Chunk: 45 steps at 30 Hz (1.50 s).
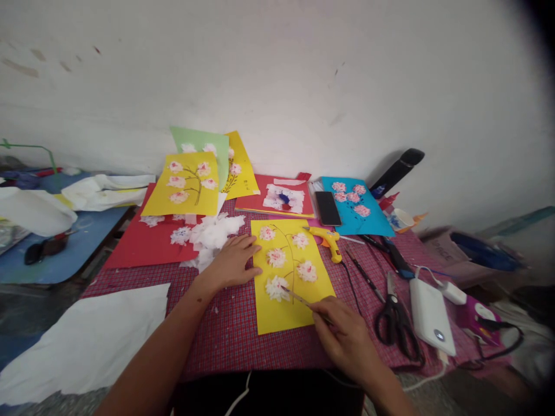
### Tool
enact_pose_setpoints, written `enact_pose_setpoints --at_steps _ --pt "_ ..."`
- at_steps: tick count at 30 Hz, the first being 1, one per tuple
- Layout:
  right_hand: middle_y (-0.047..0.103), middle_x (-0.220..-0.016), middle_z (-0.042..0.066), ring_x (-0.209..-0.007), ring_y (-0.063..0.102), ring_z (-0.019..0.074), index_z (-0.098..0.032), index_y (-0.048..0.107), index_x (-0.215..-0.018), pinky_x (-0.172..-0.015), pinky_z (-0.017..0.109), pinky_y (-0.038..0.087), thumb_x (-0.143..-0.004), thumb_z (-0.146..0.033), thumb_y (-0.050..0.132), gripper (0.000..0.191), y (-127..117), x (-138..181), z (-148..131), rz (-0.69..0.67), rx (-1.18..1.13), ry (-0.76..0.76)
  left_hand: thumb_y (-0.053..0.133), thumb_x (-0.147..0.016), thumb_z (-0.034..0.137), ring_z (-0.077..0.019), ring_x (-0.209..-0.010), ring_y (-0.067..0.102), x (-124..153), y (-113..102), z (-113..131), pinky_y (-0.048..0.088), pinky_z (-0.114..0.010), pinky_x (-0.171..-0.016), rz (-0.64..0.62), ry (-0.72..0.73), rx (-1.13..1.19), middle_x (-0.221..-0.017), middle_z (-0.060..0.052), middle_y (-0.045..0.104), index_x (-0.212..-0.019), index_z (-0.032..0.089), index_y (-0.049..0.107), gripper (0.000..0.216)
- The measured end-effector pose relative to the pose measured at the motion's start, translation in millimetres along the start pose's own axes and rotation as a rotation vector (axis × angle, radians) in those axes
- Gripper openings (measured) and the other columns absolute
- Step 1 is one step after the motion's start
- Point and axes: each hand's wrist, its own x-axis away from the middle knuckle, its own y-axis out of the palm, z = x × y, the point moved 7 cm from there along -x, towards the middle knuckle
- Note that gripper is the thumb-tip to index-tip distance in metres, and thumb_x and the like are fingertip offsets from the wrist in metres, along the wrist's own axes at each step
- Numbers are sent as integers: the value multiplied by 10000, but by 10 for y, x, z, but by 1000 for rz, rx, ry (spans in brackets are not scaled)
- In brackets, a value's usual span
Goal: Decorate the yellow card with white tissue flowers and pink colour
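A yellow sheet (pixel 291 300) with a drawn branch and several white-and-pink tissue flowers lies on the checked red cloth (pixel 225 323) in front of me. My left hand (pixel 234 261) rests flat with fingers spread on the sheet's left edge. My right hand (pixel 347 341) pinches a thin brush (pixel 299 297) whose tip touches the lowest white flower (pixel 276 287).
A pile of white tissue (pixel 212 234) sits left of the sheet on red paper. Finished flower sheets lean at the back. A yellow glue gun (pixel 330 240), phone (pixel 328 208), scissors (pixel 396 320) and white power bank (pixel 431 316) lie to the right. White paper (pixel 87 341) hangs at the left front.
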Motion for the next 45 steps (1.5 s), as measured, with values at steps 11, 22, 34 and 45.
enact_pose_setpoints --at_steps 11,22,34,45 --pt "749 -896 64 -814 701 228 -242 721 -945 -743 338 527 -933 -249 560 162 -348 -1128 512 240 220 13 656 -866 485 -332 -1420 427 22 -23 22 295 -493 -1193 -17 -20 -17 -1544 -107 482 -1348 245 588 543" --pt "776 -931 87 -857 702 223 -195 755 -942 -746 281 482 -880 -190 569 196 93 -2193 1247 187 377 100 656 -865 507 -336 -1425 417 21 13 -5 279 -501 -1198 -23 -29 -16 -1548 -102 481 -1374 253 588 574" --pt "768 -973 81 -913 695 217 -196 736 -981 -783 279 477 -912 -190 548 200 223 -2202 1245 155 394 59 681 -851 492 -333 -1416 424 19 -4 -2 297 -502 -1189 -16 -25 -7 -1547 -111 481 -1367 239 602 580" --pt "774 -953 81 -890 698 222 -207 741 -964 -780 289 487 -905 -193 558 193 178 -2183 1279 194 364 59 669 -859 529 -337 -1441 405 16 36 -31 276 -509 -1206 -33 -34 -12 -1565 -111 467 -1382 238 598 603"
